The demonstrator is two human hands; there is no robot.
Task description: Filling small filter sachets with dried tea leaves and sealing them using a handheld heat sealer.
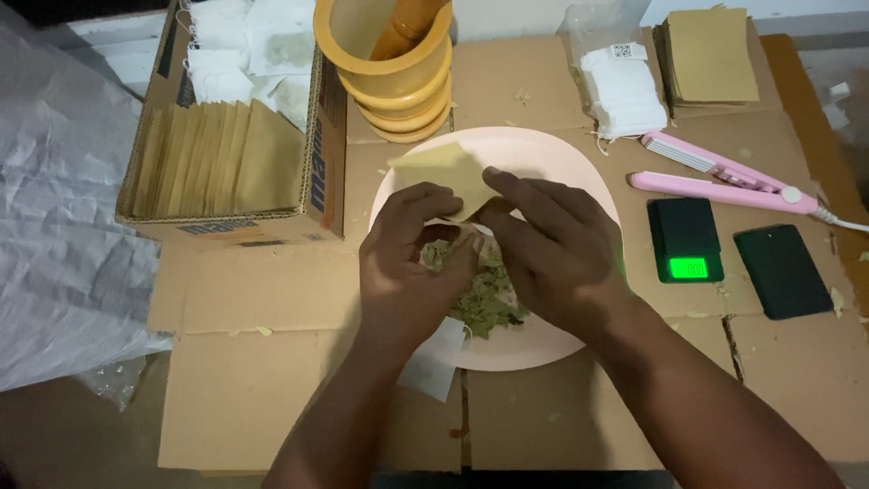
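We are holding a small tan paper pouch (450,174) over the middle of the pale pink plate (579,186), its upper corner sticking up toward the far side. Our left hand (405,263) and right hand (552,249) are both closing their fingers on the pouch's lower edge, pinching it between thumb and fingertips, and a white filter bag (433,367) is poking out beneath the left wrist. Under our hands a heap of crushed green leaves (489,303) is lying on the plate. We judge that we are working at the pouch's mouth just above the leaves; the next move seems to call for a steady pinch so the opening stays spread. Far off, a yellow mortar (398,81) is standing; to the right, a pink sealer (724,177) and a small black scale (685,240) are resting.
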